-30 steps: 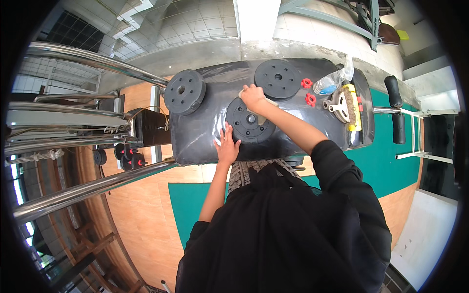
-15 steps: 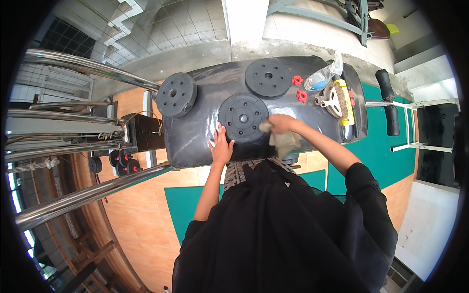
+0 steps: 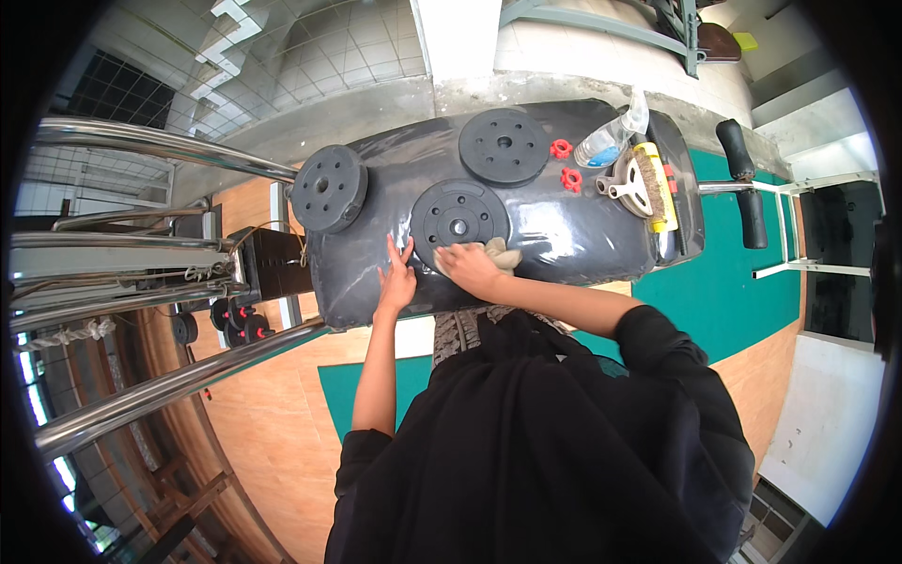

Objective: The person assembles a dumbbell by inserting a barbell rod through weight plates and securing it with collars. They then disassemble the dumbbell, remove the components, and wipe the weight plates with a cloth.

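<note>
At the far left, a round black weight plate (image 3: 328, 188) with a rough cast face hangs over the edge of the glossy dark padded bench (image 3: 583, 235). The left hand (image 3: 396, 281) lies flat and spread on the vinyl, holding nothing, bracing. Just beside it, the right hand (image 3: 470, 268) presses a crumpled beige cloth (image 3: 503, 254) against the near rim of the middle weight plate (image 3: 458, 219). Wiping well probably means firm, overlapping strokes around the plate. Farther right sit another plate (image 3: 504, 146), two red knobs (image 3: 566, 164), a clear spray bottle (image 3: 611, 141) and a yellow-backed brush (image 3: 648, 183).
</note>
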A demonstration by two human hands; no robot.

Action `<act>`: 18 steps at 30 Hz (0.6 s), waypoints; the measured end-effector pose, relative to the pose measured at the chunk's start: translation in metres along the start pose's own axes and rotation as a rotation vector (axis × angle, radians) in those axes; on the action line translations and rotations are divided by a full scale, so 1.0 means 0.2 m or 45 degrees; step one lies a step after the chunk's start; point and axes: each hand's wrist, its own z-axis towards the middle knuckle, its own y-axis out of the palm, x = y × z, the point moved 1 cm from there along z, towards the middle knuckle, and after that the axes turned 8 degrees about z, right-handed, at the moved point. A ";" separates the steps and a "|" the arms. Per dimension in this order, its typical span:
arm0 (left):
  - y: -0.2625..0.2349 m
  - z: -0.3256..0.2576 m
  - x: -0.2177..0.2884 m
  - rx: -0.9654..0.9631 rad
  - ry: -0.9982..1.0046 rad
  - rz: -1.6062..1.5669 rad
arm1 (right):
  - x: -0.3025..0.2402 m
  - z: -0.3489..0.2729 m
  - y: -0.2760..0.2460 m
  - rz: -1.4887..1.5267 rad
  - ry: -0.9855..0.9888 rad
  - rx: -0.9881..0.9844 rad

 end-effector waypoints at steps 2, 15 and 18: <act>0.01 0.01 -0.02 -0.033 -0.007 0.044 | 0.06 -0.14 -0.05 0.023 -0.002 -0.199; 0.05 0.02 0.02 -0.034 -0.033 -0.034 | 0.26 0.44 -0.08 -0.096 0.515 -0.202; 0.08 0.02 -0.01 -0.026 -0.005 -0.044 | 0.04 0.27 0.01 -0.193 0.112 -0.063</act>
